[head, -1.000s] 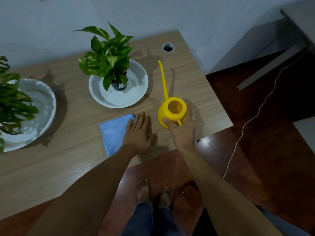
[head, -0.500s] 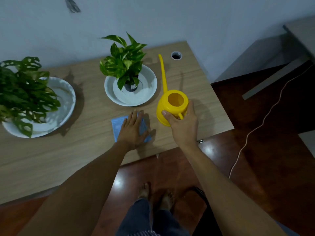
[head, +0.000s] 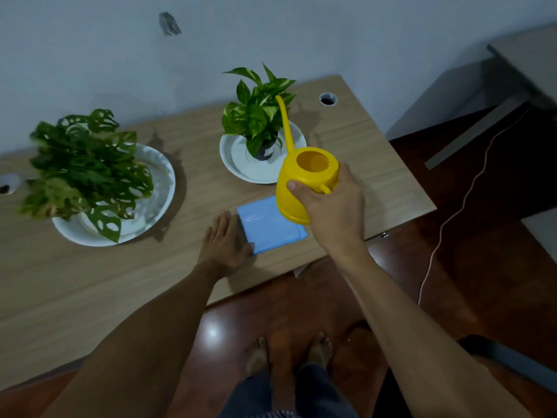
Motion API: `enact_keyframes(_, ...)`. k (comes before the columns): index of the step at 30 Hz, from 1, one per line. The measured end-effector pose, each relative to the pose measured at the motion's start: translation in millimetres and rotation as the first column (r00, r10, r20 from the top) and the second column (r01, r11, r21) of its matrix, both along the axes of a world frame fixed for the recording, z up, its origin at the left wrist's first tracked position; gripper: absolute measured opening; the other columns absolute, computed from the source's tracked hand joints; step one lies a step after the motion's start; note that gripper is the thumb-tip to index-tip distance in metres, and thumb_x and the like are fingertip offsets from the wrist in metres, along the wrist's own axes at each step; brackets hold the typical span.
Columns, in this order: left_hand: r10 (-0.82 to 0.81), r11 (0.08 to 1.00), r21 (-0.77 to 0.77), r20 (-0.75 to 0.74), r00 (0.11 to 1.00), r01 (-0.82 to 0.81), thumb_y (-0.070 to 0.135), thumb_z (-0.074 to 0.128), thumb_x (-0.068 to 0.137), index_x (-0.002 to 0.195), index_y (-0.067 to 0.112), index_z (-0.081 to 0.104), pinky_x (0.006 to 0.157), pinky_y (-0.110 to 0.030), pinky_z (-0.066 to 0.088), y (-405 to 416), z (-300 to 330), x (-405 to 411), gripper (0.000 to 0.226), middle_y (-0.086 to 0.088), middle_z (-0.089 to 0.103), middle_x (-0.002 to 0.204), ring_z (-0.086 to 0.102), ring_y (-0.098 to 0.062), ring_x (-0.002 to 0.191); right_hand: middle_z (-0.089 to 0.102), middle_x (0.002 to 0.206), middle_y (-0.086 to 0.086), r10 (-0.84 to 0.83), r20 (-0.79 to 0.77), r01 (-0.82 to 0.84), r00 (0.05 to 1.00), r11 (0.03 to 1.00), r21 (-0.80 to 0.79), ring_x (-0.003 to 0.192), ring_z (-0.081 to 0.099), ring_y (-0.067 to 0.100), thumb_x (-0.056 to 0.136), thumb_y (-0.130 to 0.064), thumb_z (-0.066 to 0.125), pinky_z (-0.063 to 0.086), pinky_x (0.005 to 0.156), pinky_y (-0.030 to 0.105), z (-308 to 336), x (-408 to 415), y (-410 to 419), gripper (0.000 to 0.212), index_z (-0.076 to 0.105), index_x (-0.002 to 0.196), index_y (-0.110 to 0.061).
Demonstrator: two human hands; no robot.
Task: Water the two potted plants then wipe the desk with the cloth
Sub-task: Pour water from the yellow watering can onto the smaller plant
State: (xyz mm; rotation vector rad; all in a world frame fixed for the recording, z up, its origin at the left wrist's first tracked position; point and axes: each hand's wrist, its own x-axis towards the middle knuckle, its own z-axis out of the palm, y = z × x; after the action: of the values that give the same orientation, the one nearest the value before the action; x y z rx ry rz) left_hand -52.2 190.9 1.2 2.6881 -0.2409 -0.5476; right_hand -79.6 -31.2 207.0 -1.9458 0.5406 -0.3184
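Lifted now, the yellow plastic long-spout watering can is clenched by the right hand, aimed at the small pothos; left hand rests flat and open beside the blue cloth.

Dim, bluish light casts soft shadows behind both plants, a glare spot shines on the floor below the grip, the large-leaved plant far left is motion-blurred, and wide-angle distortion bends the edges.

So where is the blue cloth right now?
The blue cloth lies flat near the desk's front edge, between the left hand and the yellow watering can, just in front of the smaller plant's white saucer.
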Motion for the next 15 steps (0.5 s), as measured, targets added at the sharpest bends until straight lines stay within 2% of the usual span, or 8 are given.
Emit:
enact_keyframes(3,0.040,0.999,-0.021,0.030,0.999,-0.040,0.073,0.027,0.089,0.164,0.017,0.017,0.127,-0.053,0.010,8,-9,-2,0.094,-0.017,0.006,0.174,0.004,-0.035,0.161,0.072,0.112,-0.004,-0.008,0.001,0.008,1.000,1.000,-0.018,0.099,0.067,0.014,0.072,-0.039,0.089,0.051,0.083,0.025,10,3,18,0.060,0.064,0.123,-0.017)
enact_keyframes(7,0.024,0.999,-0.051,0.078,0.997,-0.020,0.069,0.017,0.088,0.165,0.016,0.021,0.128,-0.053,0.008,16,-22,-8,0.094,-0.017,0.010,0.174,0.006,-0.033,0.162,0.073,0.111,-0.001,-0.027,-0.037,0.024,0.999,0.998,-0.065,0.102,0.069,0.020,0.071,-0.046,0.088,0.057,0.087,0.036,18,13,32,0.060,0.066,0.119,-0.017)
enact_keyframes(10,-0.003,0.999,-0.048,0.119,0.993,0.009,0.066,0.021,0.094,0.165,0.016,0.022,0.128,-0.054,0.010,22,-30,-9,0.087,-0.017,0.012,0.173,0.009,-0.034,0.161,0.072,0.112,0.002,-0.038,-0.053,0.031,0.998,0.992,-0.126,0.104,0.068,0.022,0.073,-0.050,0.086,0.057,0.086,0.036,27,17,36,0.061,0.065,0.118,-0.015)
enact_keyframes(15,-0.026,0.999,-0.023,0.135,0.990,0.030,0.065,0.018,0.096,0.166,0.019,0.017,0.130,-0.050,0.006,24,-37,-9,0.084,-0.013,0.008,0.175,0.003,-0.028,0.162,0.070,0.116,0.003,-0.052,-0.069,0.041,0.996,0.987,-0.157,0.106,0.066,0.023,0.073,-0.051,0.086,0.055,0.085,0.034,41,24,37,0.064,0.066,0.120,-0.012)
